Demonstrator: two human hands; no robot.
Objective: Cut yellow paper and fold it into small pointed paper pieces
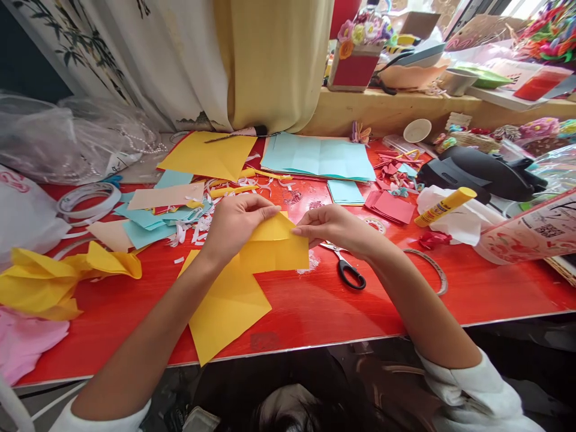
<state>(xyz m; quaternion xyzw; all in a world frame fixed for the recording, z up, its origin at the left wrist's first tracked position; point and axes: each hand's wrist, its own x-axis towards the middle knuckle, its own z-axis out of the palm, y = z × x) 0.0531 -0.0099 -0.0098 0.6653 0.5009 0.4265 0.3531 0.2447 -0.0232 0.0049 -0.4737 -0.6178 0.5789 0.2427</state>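
Observation:
I hold a folded yellow paper (pixel 276 247) just above the red table (pixel 315 312). My left hand (pixel 236 225) pinches its upper left edge, fingers closed over the fold. My right hand (pixel 330 228) pinches its upper right corner. A larger yellow sheet (pixel 225 312) lies flat under the folded piece and reaches the table's front edge. Black-handled scissors (pixel 346 269) lie just right of the paper, below my right wrist.
Light blue sheets (pixel 317 157), another yellow sheet (pixel 209 155), paper scraps and red cut pieces (pixel 390 206) lie behind. A yellow glue stick (pixel 443 207) rests on white tissue at right. Tape rolls (pixel 87 199) and crumpled yellow paper (pixel 49 282) sit at left. A black device (pixel 477 173) is far right.

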